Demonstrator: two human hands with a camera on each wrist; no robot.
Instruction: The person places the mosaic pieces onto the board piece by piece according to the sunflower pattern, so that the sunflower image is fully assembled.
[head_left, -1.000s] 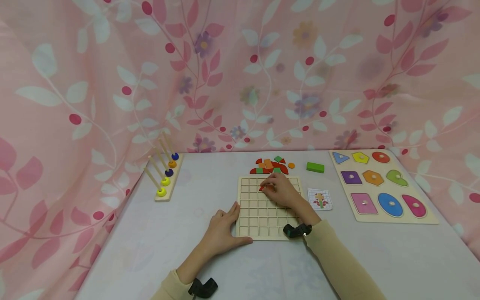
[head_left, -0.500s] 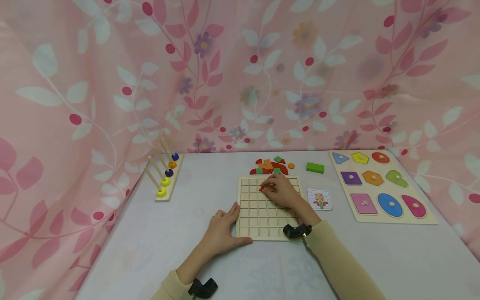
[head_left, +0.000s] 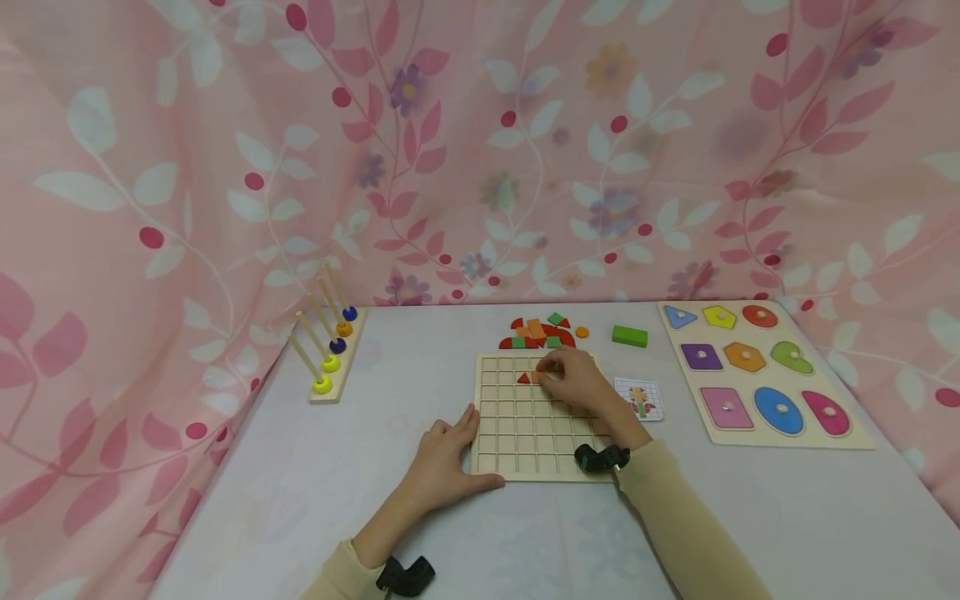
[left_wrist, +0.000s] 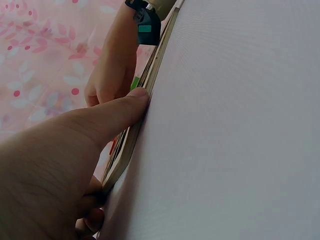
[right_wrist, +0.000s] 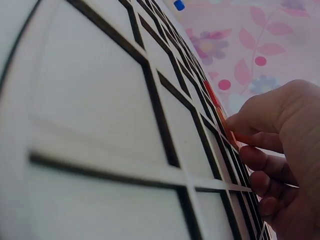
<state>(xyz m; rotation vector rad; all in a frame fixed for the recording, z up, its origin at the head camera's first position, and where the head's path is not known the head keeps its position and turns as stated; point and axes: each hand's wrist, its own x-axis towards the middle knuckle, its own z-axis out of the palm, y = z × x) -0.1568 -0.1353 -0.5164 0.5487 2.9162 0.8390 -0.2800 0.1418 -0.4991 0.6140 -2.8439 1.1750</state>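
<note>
My left hand point(head_left: 442, 467) rests at the near left corner of the gridded wooden board point(head_left: 517, 433). Its straight thumb lies along the front edge, and its index finger reaches along the left side. Over the far part of the grid, my right hand point(head_left: 576, 379) pinches a flat orange piece point(head_left: 536, 377), partly covered by the fingertips. Just left of that sits a red triangle point(head_left: 522, 378) on the board. Low over the grid in the right wrist view, thumb and index finger meet at the orange piece point(right_wrist: 227, 127).
Red, orange and green shape pieces point(head_left: 534, 329) lie behind the board, with a green block point(head_left: 630, 336) to their right. A pattern card point(head_left: 639, 400) sits right of the board. A knobbed shape puzzle point(head_left: 813, 408) is far right; a peg stand point(head_left: 345, 367) is left.
My right hand has shifted slightly right, uncovering the red triangle and part of the orange piece. The left hand stays at the board's corner.
</note>
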